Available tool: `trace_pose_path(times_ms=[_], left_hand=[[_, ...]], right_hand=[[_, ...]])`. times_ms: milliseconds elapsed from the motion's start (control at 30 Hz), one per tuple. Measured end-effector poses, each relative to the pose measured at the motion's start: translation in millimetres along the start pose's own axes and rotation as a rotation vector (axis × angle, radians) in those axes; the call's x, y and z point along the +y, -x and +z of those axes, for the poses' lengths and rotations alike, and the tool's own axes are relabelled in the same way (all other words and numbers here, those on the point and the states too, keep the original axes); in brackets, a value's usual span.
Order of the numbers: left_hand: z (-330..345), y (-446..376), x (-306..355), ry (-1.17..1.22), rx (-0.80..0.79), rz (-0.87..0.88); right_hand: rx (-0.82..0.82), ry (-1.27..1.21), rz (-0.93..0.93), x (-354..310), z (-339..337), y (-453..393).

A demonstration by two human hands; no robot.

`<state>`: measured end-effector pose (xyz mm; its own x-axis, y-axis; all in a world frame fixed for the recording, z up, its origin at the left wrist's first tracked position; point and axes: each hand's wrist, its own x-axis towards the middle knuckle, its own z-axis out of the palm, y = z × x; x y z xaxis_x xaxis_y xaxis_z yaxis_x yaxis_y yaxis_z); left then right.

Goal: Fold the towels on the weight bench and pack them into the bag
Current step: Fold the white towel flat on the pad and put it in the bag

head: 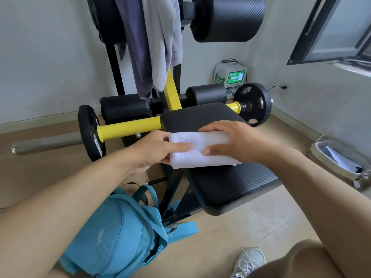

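The black weight bench carries a folded white towel on its pad, near the left edge, with the blue bag on the floor just below and two more towels, a dark grey towel and a light grey towel, hanging on the frame behind. The left hand pinches the towel's left end, thumb on top, while the right hand grips its right end, fingers curled over the far edge. To finish the fold well, the person should probably keep the layers squared and pressed flat before lifting it toward the bag; the towel's long axis runs left to right across the bench.
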<state>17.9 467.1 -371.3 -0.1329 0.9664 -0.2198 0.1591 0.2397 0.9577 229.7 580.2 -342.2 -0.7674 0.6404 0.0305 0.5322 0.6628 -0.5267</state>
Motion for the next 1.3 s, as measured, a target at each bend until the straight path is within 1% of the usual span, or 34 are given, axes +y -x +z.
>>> trace_pose_path(times_ms=[133, 200, 267, 333, 400, 500, 533, 567, 600, 633, 733, 800, 933, 1033, 1100, 1167, 1233, 1300], left_hand=[[-5, 7, 4, 0.066, -0.075, 0.026], [-9, 9, 4, 0.099, -0.061, 0.054], [-14, 10, 3, 0.108, -0.034, 0.065], [-19, 12, 2, 0.050, -0.035, 0.056], [-22, 16, 4, -0.097, -0.102, 0.022], [-21, 28, 12, -0.312, -0.315, -0.043], [-18, 31, 15, -0.322, -0.387, -0.048], [-13, 35, 18, -0.290, -0.426, -0.041], [-7, 38, 21, -0.230, -0.419, -0.021], [-1, 39, 23, -0.161, -0.369, 0.015], [8, 36, 23, 0.028, -0.149, 0.119], [8, 35, 23, 0.127, -0.060, 0.138], [4, 33, 19, 0.297, 0.050, 0.106], [-3, 33, 16, 0.388, 0.063, 0.018], [-6, 32, 16, 0.402, 0.087, -0.004], [-8, 29, 14, 0.359, 0.210, 0.022], [-11, 28, 12, 0.312, 0.349, 0.085], [-14, 28, 9, 0.245, 0.391, 0.138]], right_hand=[[-0.026, -0.060, 0.065, 2, -3, 6], [-0.015, -0.180, 0.067, 4, -4, 7], [0.037, -0.348, 0.052, 6, -5, 6], [0.106, -0.478, 0.045, 5, -4, 5], [0.148, -0.513, 0.027, -1, -2, 4], [0.172, -0.567, -0.051, -16, 1, 4], [0.176, -0.598, -0.080, -22, 2, 5], [0.178, -0.637, -0.107, -30, 5, 5], [0.184, -0.669, -0.132, -37, 8, 5], [0.201, -0.689, -0.149, -43, 11, 6], [0.269, -0.744, -0.145, -54, 23, 4], [0.248, -0.772, -0.113, -57, 29, 1], [0.097, -0.776, -0.155, -60, 45, -1], [0.054, -0.744, -0.158, -63, 55, -2], [0.042, -0.672, -0.161, -62, 58, -3], [0.019, -0.590, -0.152, -58, 59, -4], [-0.001, -0.540, -0.137, -55, 58, -4], [-0.010, -0.530, -0.133, -55, 57, -3]])
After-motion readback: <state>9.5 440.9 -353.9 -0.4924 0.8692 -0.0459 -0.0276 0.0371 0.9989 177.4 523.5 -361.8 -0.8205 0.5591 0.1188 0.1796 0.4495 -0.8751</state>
